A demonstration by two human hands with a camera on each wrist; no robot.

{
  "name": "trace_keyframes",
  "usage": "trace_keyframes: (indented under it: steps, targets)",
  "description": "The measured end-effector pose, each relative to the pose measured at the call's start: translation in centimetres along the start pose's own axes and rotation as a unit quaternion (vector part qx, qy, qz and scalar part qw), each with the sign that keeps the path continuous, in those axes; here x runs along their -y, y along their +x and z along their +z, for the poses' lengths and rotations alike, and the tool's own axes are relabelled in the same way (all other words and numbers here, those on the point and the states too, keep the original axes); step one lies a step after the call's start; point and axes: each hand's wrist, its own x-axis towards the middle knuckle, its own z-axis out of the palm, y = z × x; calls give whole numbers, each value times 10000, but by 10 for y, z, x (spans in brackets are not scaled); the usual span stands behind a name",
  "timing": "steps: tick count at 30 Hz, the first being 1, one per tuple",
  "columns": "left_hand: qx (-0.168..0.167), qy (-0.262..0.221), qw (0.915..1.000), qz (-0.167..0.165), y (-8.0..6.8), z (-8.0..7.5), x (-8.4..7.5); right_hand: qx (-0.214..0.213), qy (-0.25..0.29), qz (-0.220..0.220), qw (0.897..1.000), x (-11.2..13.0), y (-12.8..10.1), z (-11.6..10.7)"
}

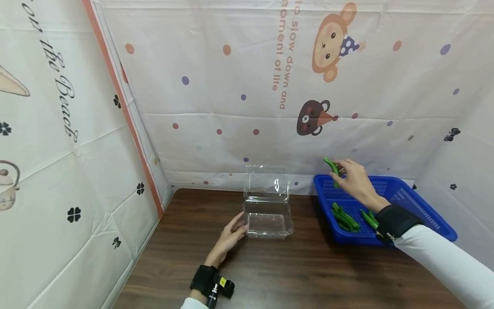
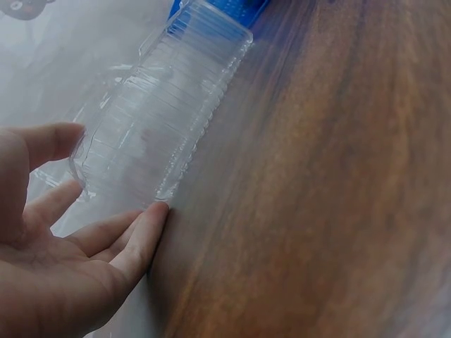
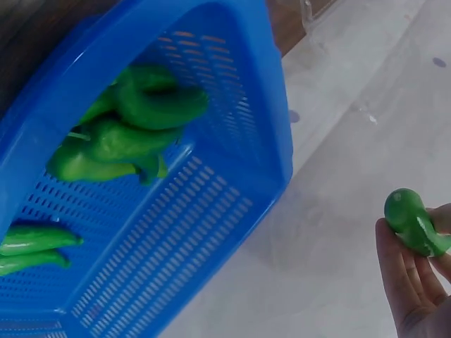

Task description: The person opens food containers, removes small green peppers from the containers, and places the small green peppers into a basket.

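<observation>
The right hand pinches a curved green pepper, lifted above the blue slotted plastic basket. The left hand, fingers relaxed, steadies the open clear plastic clamshell box on the dark wooden worktop.

We are seeing green peppers lying in a blue perforated basket, a clear clamshell box, and a dark brown wood-grain bench.
</observation>
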Motion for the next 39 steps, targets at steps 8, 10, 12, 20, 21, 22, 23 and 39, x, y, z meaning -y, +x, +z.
trace_keyframes:
  steps: [8, 10, 12, 20, 21, 22, 23, 39]
  targets:
    - [-3, -35, 10000, 10, 1, -1, 1, 106, -167, 173, 9997, -10, -4, -3]
    - [-12, -41, 10000, 5, 2, -1, 1, 250, -167, 255, 9992, -12, -5, -4]
    - [-14, -39, 10000, -7, 2, -1, 2, 369, -166, 317, 9987, -13, -6, -5]
    - [-1, -62, 10000, -31, 2, 0, 2, 544, -279, 373, 9974, -20, -11, -8]
    - [-5, -58, 10000, -33, 2, 0, 2, 582, -281, 401, 9971, -20, -11, -8]
    - [-6, -55, 10000, -32, 2, 0, 1, 622, -273, 416, 9968, -21, -12, -8]
    - [-7, -48, 10000, -35, 2, 0, 1, 666, -259, 442, 9965, -21, -13, -8]
    - [-52, 24, 10000, 13, 0, 2, 2, 1825, -186, 725, 9803, -35, -38, -2]
